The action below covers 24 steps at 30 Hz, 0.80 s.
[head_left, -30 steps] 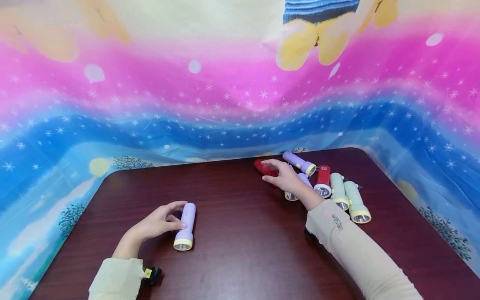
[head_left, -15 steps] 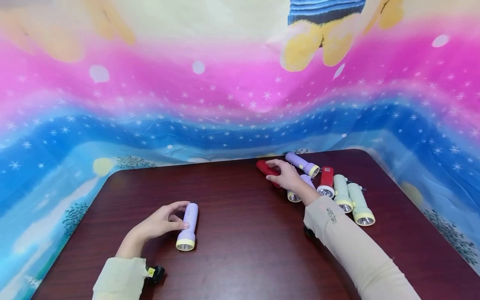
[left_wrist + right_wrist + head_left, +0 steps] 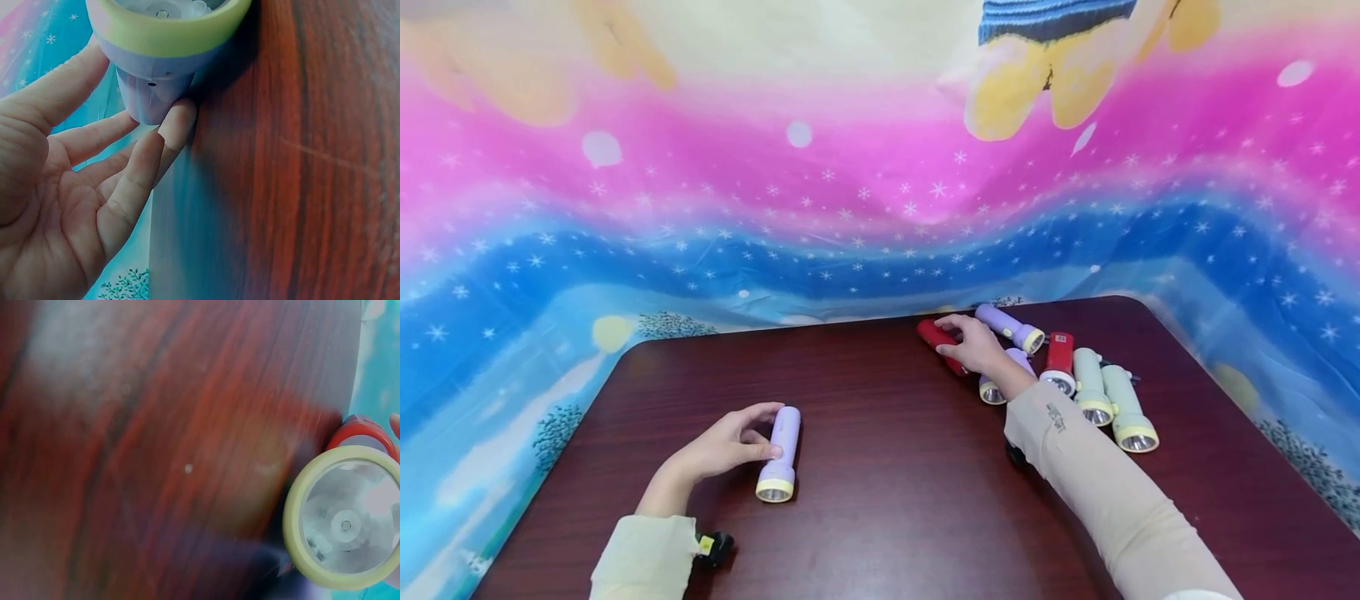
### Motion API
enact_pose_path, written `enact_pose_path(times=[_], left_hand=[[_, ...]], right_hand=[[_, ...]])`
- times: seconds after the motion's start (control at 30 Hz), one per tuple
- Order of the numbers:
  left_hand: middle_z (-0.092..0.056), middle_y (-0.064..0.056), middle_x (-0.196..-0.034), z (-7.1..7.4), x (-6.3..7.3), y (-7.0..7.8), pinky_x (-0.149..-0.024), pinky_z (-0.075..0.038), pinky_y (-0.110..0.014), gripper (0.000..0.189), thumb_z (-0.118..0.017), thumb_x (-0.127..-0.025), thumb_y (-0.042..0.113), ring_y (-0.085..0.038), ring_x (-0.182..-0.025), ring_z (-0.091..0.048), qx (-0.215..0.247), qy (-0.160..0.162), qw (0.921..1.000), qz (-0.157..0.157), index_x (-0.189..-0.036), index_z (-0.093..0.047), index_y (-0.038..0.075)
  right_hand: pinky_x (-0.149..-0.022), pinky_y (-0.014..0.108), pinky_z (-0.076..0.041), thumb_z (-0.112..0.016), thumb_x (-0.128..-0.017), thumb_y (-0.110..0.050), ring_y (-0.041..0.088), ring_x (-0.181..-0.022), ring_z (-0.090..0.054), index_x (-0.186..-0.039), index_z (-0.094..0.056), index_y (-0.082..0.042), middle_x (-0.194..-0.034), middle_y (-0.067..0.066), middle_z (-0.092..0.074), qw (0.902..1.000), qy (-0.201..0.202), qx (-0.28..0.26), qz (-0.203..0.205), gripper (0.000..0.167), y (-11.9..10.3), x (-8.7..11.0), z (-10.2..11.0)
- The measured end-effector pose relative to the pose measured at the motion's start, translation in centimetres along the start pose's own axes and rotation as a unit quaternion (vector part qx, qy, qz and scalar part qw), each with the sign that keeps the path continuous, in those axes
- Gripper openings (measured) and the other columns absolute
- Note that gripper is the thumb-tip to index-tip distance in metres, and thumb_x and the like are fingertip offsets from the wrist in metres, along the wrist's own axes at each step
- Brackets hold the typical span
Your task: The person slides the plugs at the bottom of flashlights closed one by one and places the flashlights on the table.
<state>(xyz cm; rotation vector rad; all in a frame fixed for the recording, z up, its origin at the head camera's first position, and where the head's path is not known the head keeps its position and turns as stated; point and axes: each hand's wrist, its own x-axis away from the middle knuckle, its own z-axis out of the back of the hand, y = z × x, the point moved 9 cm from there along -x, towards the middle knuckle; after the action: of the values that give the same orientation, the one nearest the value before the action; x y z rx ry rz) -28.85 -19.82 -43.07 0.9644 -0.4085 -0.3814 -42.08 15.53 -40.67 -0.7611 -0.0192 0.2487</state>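
Note:
On the left of the table, my left hand (image 3: 722, 443) holds a lilac flashlight (image 3: 785, 437) with a pale yellow rim. Thumb and fingers lie on either side of its barrel, and its lens end points toward me. In the left wrist view that flashlight (image 3: 159, 53) looms large above the palm. Far back on the right, my right hand (image 3: 977, 343) grips a red flashlight (image 3: 931, 333) with thumb and fingers; the hand covers part of it. Under that wrist lies another lilac flashlight (image 3: 992, 392), partly hidden; a yellow-rimmed lens (image 3: 347, 519) fills the right wrist view's edge.
Right of my right hand lie a lilac flashlight (image 3: 1011, 327), a red one with a white rim (image 3: 1060, 354), and two pale green ones (image 3: 1092, 385), close together. A patterned cloth (image 3: 850, 208) hangs behind the dark wooden table (image 3: 880, 483).
My right thumb and fingers have closed in on the red flashlight, and the hand has shifted slightly. My left hand keeps its hold on the lilac flashlight. The head view has shifted a little.

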Motion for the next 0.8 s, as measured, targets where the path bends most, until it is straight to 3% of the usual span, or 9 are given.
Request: enact_pose_path(times=[0.3, 0.53, 0.8], left_hand=[[-0.049, -0.030, -0.138, 0.1, 0.1, 0.0, -0.079, -0.055, -0.026, 0.074, -0.073, -0.091, 0.023, -0.024, -0.097, -0.067, -0.001, 0.004, 1.0000, 0.000, -0.150, -0.035, -0.003], [-0.049, -0.031, -0.137, 0.0, -0.1, -0.1, -0.079, -0.055, -0.026, 0.074, -0.073, -0.091, 0.023, -0.024, -0.097, -0.067, 0.000, 0.003, 1.0000, 0.001, -0.149, -0.035, -0.003], [-0.048, -0.031, -0.139, 0.0, -0.1, -0.2, -0.080, -0.055, -0.027, 0.076, -0.074, -0.090, 0.024, -0.025, -0.097, -0.067, -0.002, 0.003, 1.0000, 0.007, -0.149, -0.035, -0.003]], right_hand=[[-0.098, 0.047, -0.048, -0.069, -0.093, -0.020, 0.030, -0.113, -0.062, -0.137, -0.059, -0.013, -0.138, 0.013, -0.060, 0.9984, 0.009, 0.050, -0.024, 0.045, 0.4, -0.2, 0.0], [-0.101, 0.048, -0.047, -0.069, -0.094, -0.021, 0.032, -0.120, -0.059, -0.137, -0.058, -0.012, -0.138, 0.015, -0.060, 0.9983, 0.003, 0.045, -0.036, 0.046, 0.8, -0.3, -0.2], [-0.085, 0.040, -0.054, -0.068, -0.094, -0.023, 0.029, -0.105, -0.064, -0.139, -0.055, -0.011, -0.130, 0.017, -0.064, 0.9980, -0.010, 0.028, -0.056, 0.049, 1.2, -0.3, -0.5]])
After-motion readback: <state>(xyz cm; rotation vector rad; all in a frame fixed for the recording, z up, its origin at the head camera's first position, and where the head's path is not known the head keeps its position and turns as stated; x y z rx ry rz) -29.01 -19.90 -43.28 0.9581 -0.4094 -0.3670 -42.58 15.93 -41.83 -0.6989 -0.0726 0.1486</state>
